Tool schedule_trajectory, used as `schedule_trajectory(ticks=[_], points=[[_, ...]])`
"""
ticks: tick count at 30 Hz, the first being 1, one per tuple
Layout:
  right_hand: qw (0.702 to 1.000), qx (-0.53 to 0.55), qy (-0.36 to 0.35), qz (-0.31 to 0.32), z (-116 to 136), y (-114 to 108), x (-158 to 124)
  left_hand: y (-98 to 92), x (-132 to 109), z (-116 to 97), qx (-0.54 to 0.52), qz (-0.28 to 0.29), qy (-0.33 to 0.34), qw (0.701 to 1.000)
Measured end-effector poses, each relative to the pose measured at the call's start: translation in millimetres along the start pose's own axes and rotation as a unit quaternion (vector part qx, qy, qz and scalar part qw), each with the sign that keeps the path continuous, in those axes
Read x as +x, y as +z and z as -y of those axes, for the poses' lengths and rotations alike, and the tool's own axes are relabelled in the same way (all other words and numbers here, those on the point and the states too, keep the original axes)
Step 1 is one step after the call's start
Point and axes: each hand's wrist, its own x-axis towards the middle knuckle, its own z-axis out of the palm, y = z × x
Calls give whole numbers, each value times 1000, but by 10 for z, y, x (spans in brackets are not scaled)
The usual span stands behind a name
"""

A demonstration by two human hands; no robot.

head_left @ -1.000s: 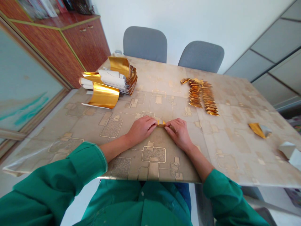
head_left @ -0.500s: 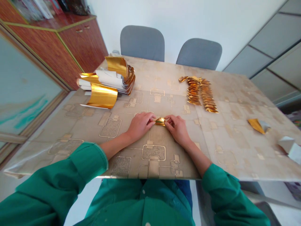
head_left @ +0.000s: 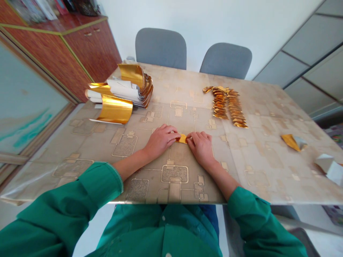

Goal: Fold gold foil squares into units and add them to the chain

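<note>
A small strip of folded gold foil paper (head_left: 183,138) lies flat on the patterned tablecloth (head_left: 150,185) in front of me. My left hand (head_left: 162,140) presses its fingertips together on the strip's left end. On the right end, my right hand (head_left: 200,145) has its thumb and fingers closed. Only the shiny middle of the strip shows between the hands; both ends are hidden under fingers. Farther off to the right, two rows of folded gold paper pieces (head_left: 237,107) lie closely overlapped.
At the back left is a stack of gold and white paper sheets (head_left: 125,89), with a curled gold sheet (head_left: 116,109) in front. A creased gold piece (head_left: 292,142) and a white paper piece (head_left: 331,167) lie at the right. Two grey chairs (head_left: 160,48) stand behind the table.
The raised, bulging gold paper now lies flat as a strip. My left fingers have moved slightly right, over its end. The view has shifted slightly.
</note>
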Motion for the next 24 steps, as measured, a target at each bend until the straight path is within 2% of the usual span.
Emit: schedule_trajectory(ticks=[6,9,12,15,20,24], points=[[1000,-25,5,-5,-16,20,-3,75,-8,42,41,33,100,994],[1000,-19,-5,-21,-46,22,-11,109,8,66,32,27,121,992],[998,-18,-45,-42,-56,10,-21,119,41,70,3,21,134,991],[996,-7,-81,-31,-29,-9,-27,113,54,63,-2,25,131,991],[998,61,-20,3,-17,-26,-29,93,-9,71,37,34,146,988],[996,83,-25,15,-42,-32,-39,35,-77,38,93,50,172,979]])
